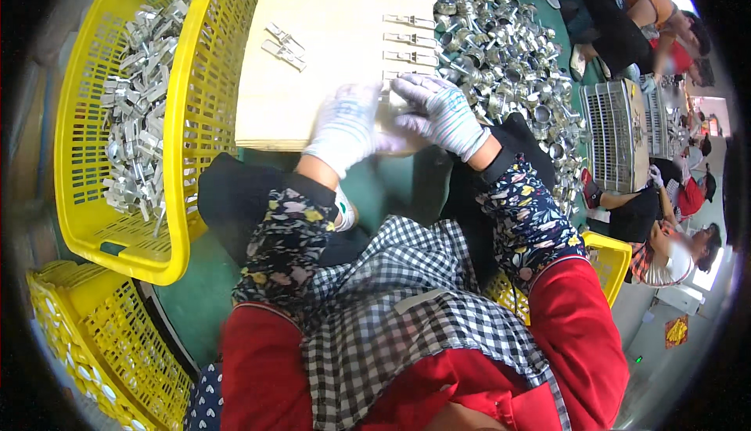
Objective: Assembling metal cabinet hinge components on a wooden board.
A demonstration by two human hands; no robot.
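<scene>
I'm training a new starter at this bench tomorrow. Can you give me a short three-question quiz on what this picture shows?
1. True or false: both hands wear knit work gloves.
2. Where do the hands meet? A) inside the yellow basket B) at the near edge of the wooden board C) over the pile of round metal parts
3. Fill in: the large yellow basket on the person's left holds flat ____ parts.

Key
1. True: left hand and right hand are gloved.
2. B: the wooden board, not the yellow basket or the pile of round metal parts.
3. Metal: flat metal parts.
</scene>
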